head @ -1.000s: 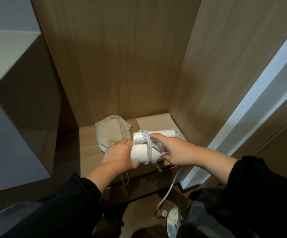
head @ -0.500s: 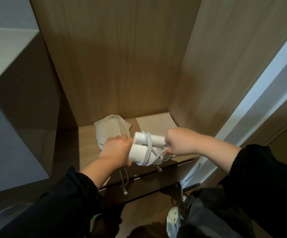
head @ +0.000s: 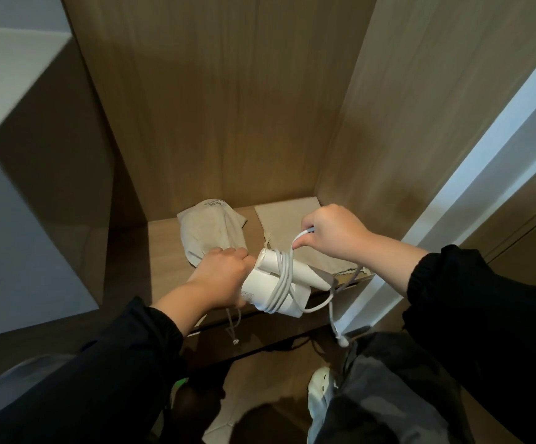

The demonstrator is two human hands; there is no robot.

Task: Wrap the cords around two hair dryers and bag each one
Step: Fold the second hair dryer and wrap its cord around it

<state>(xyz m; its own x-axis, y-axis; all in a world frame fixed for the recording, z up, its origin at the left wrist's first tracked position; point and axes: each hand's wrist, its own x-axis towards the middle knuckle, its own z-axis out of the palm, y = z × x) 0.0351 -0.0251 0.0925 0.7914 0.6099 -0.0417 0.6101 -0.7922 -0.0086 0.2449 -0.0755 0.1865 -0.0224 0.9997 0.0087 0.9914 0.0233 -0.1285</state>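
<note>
Hair dryer [head: 258, 291] in left hand [head: 220, 280], cord [head: 283, 274] pinched in right hand [head: 335, 233]

Left hand [head: 220, 278] grips white hair dryer [head: 281, 282]; right hand [head: 335, 233] pinches its cord [head: 284, 277].

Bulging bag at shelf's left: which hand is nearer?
Left. The left hand, gripping the hair dryer, overlaps the bulging bag's near edge; the right hand pinches the cord farther right, over the flat bag.

Smooth white plastic hair dryer [head: 261, 285], rubbery white cord [head: 282, 277], matt beige cloth bags [head: 210, 230], wood-grain shelf [head: 164, 251].
</note>
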